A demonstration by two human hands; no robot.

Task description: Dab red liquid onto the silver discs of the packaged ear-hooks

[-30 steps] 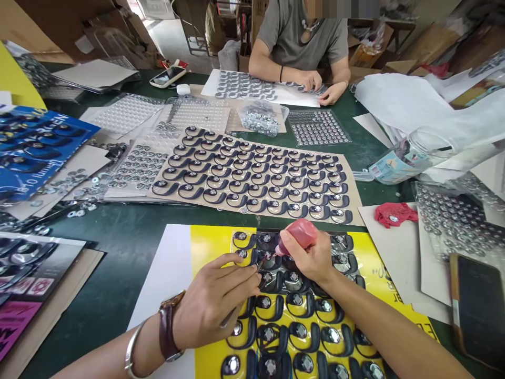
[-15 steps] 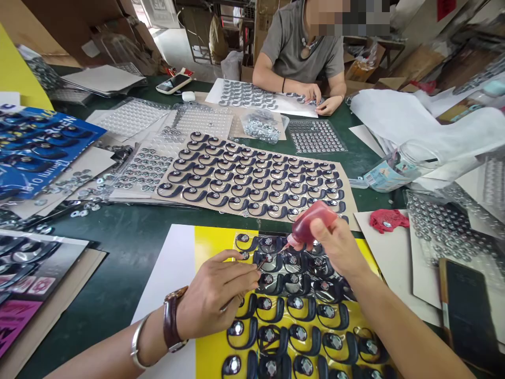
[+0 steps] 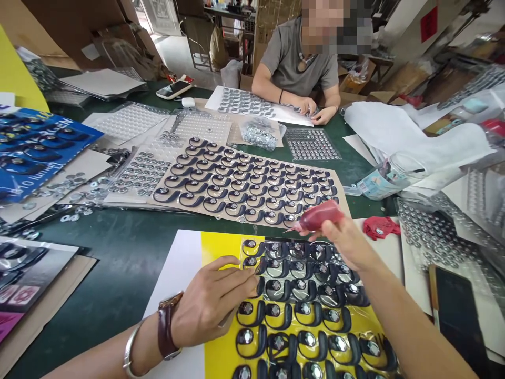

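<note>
My left hand (image 3: 213,305) is closed in a pinch on a thin stick-like tool (image 3: 258,269). The tool's tip rests on a black hook-shaped part at the upper left of the yellow sheet (image 3: 221,347). The sheet carries rows of black hook-shaped parts (image 3: 303,316) with shiny round centres. My right hand (image 3: 347,242) grips a small red squeeze bottle (image 3: 317,217), raised above the sheet's top edge, its nozzle pointing left.
A brown card (image 3: 252,184) covered with black hook parts lies beyond the yellow sheet. Clear blister trays (image 3: 130,121), loose metal discs (image 3: 74,210) and blue packaging (image 3: 35,147) lie at left. A red rag (image 3: 381,227) and a dark phone (image 3: 457,316) are at right. A person's hands (image 3: 315,110) work across the table.
My right hand has lifted the red bottle up and to the right, away from the parts. My left hand stays on the sheet with the tool.
</note>
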